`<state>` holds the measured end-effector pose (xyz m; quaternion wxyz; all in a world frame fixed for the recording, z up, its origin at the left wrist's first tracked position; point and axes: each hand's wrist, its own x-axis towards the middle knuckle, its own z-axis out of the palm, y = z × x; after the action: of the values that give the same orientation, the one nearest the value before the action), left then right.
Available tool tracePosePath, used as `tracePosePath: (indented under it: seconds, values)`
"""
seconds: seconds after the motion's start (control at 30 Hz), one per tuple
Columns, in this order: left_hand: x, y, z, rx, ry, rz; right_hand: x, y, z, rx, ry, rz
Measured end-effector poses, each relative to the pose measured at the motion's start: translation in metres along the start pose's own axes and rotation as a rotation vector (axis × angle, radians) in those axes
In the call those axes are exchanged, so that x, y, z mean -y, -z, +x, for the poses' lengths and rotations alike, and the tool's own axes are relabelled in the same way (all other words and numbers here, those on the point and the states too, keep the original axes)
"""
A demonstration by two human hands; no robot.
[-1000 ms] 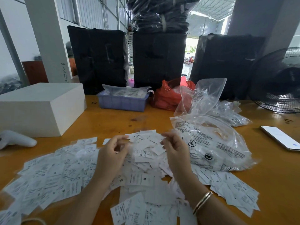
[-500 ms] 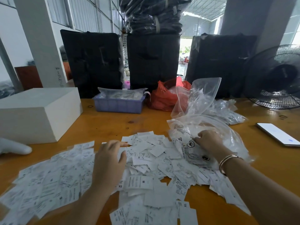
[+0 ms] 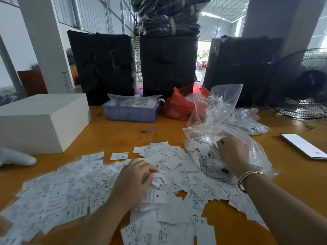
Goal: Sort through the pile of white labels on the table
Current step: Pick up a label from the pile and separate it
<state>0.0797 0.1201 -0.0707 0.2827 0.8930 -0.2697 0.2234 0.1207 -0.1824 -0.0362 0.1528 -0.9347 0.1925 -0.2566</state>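
The white labels (image 3: 85,188) lie in a loose pile on the wooden desk (image 3: 123,131), spread from 9 o'clock to 4 o'clock in the near part of the view. The left hand (image 3: 134,181) rests on the pile at the centre, fingers relaxed, grip released. The right hand (image 3: 233,152), at 2 o'clock, has its fingers curled and grasps a clear plastic bag (image 3: 254,149). A phone (image 3: 304,145) lies at 3 o'clock, a white box (image 3: 40,121) at 10 o'clock.
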Motion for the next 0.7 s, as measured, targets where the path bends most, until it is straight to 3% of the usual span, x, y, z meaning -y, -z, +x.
tracePosePath:
  seconds: [0.1, 0.17, 0.27, 0.37, 0.43, 0.53, 0.63, 0.7]
  values:
    - [-0.001, 0.001, 0.002, -0.072, 0.1, -0.057, 0.015, 0.011, -0.008, -0.192, 0.13, 0.214]
    - [-0.003, 0.003, 0.003, -0.145, 0.181, -0.164, 0.036, 0.019, -0.02, -0.19, 0.215, 0.454]
    - [-0.008, 0.007, 0.003, -0.185, 0.302, -0.358, 0.069, 0.023, -0.049, 0.033, 0.389, 0.732]
    - [-0.011, 0.014, 0.003, -0.095, 0.383, -0.581, 0.095, 0.011, -0.08, 0.337, 0.594, 0.672]
    - [-0.01, 0.018, 0.003, 0.014, 0.412, -0.685, 0.104, 0.0, -0.09, 0.391, 0.672, 0.635]
    - [-0.008, 0.018, 0.005, 0.07, 0.464, -0.698, 0.107, -0.012, -0.093, 0.373, 0.643, 0.694]
    - [-0.006, 0.013, 0.007, 0.0, 0.474, -0.582, 0.106, -0.022, -0.095, 0.377, 0.48, 0.788]
    - [-0.003, 0.011, 0.007, -0.065, 0.516, -0.599, 0.103, -0.03, -0.095, 0.381, 0.38, 0.676]
